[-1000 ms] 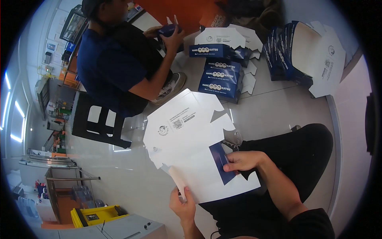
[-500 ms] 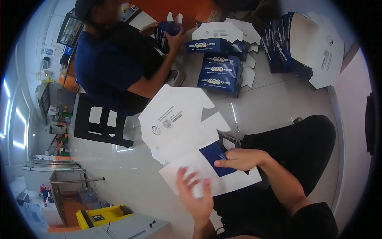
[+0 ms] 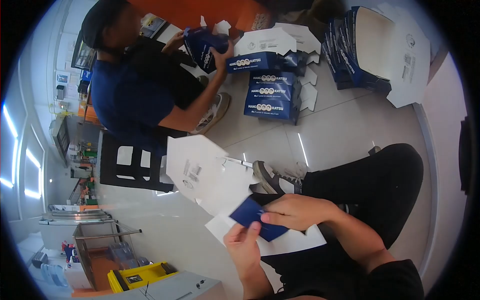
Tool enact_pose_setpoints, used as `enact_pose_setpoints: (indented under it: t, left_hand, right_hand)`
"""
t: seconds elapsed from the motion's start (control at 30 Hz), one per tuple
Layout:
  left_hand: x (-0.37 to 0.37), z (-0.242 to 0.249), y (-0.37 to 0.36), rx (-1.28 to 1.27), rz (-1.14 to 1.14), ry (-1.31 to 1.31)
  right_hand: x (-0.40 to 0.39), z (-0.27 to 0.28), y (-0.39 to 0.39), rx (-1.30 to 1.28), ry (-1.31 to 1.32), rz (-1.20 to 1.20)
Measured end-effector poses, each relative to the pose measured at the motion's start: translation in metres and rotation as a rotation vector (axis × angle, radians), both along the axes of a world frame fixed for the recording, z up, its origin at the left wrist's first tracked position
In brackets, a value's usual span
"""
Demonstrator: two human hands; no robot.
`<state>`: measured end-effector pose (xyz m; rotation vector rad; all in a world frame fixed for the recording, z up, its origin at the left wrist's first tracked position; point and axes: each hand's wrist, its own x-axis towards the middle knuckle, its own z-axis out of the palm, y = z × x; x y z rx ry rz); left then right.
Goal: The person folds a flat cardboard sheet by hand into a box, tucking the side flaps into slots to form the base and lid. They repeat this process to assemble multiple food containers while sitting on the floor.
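Note:
An unfolded cardboard food box (image 3: 200, 167), white inside with small print and a blue outer face, lies across my lap. A blue panel (image 3: 247, 212) of it is folded over the white side. My right hand (image 3: 300, 212) grips this panel from the right, thumb on top and fingers partly hidden. At the panel's lower left edge, my left hand (image 3: 242, 245) pinches the cardboard between thumb and fingers. The wide printed lid part tilts up toward the far left, beyond both hands.
A stack of folded blue boxes (image 3: 270, 110) stands on the floor ahead. More nested open boxes (image 3: 345, 55) lean at the right. A co-worker (image 3: 130, 95) at the left holds a blue box (image 3: 200, 47). A black stool (image 3: 132, 162) and yellow bin (image 3: 140, 277) are left.
My left hand has closed from spread fingers onto the blue panel's edge. The box's lid part has swung down and left, uncovering my shoe. The co-worker's box has turned.

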<state>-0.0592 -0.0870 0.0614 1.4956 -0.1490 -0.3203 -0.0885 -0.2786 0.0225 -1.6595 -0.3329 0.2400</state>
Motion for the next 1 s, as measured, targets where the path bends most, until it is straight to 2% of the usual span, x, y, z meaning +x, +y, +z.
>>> enact_pose_setpoints:
  t: [0.03,0.1,0.13,0.17,0.23,0.27,0.3,0.37,0.4,0.43,0.5,0.57,0.63,0.7,0.73,0.87,1.0]
  left_hand:
    - [0.002,0.0,-0.001,-0.083,0.086,-0.033]
    - [0.016,0.009,0.002,-0.162,0.123,-0.026]
    - [0.024,0.014,0.0,-0.242,0.217,-0.09]
    - [0.03,0.019,-0.001,-0.324,0.311,-0.156]
    - [0.031,0.032,-0.008,-0.377,0.296,-0.191]
    - [0.029,0.039,-0.017,-0.409,0.317,-0.24]
    - [0.027,0.043,-0.022,-0.442,0.34,-0.287]
    - [0.023,0.043,-0.024,-0.445,0.333,-0.305]
    - [0.019,0.044,-0.028,-0.415,0.337,-0.309]
    - [0.015,0.045,-0.031,-0.385,0.34,-0.315]
    - [0.005,0.042,-0.034,-0.325,0.333,-0.347]
    - [0.005,0.043,-0.032,-0.263,0.331,-0.374]
    - [0.012,0.045,-0.029,-0.55,0.098,-0.284]
    - [0.014,0.044,-0.03,-0.57,0.086,-0.283]
    - [0.014,0.045,-0.03,-0.499,0.059,-0.319]
    - [0.013,0.05,-0.025,-0.302,0.034,-0.372]
    - [0.007,0.047,-0.029,-0.283,0.103,-0.474]
  right_hand:
    - [-0.001,-0.005,-0.002,0.002,-0.003,-0.005]
    - [-0.001,-0.014,-0.008,0.728,0.048,0.065]
    - [-0.001,-0.015,-0.015,0.898,-0.003,0.191]
    - [-0.004,-0.01,-0.018,0.819,-0.09,0.156]
    - [-0.012,0.018,-0.015,0.542,-0.228,-0.086]
    - [-0.01,0.022,-0.007,0.366,-0.443,-0.26]
    - [-0.009,0.025,-0.001,0.367,-0.442,-0.26]
    - [-0.01,0.029,0.01,0.144,-0.718,-0.546]
    - [-0.012,0.032,0.015,0.108,-0.73,-0.637]
    - [-0.014,0.033,0.011,0.109,-0.731,-0.636]
    - [-0.018,0.037,0.0,-0.105,-0.867,-0.646]
    - [-0.021,0.045,-0.001,-0.16,-0.86,-0.674]
    - [-0.022,0.046,-0.003,-0.268,-0.851,-0.717]
    - [-0.026,0.049,-0.01,-0.301,-0.838,-0.693]
    - [-0.026,0.051,-0.014,-0.335,-0.824,-0.668]
    - [-0.029,0.052,-0.019,-0.322,-0.828,-0.636]
    - [-0.03,0.049,-0.021,-0.213,-0.841,-0.586]
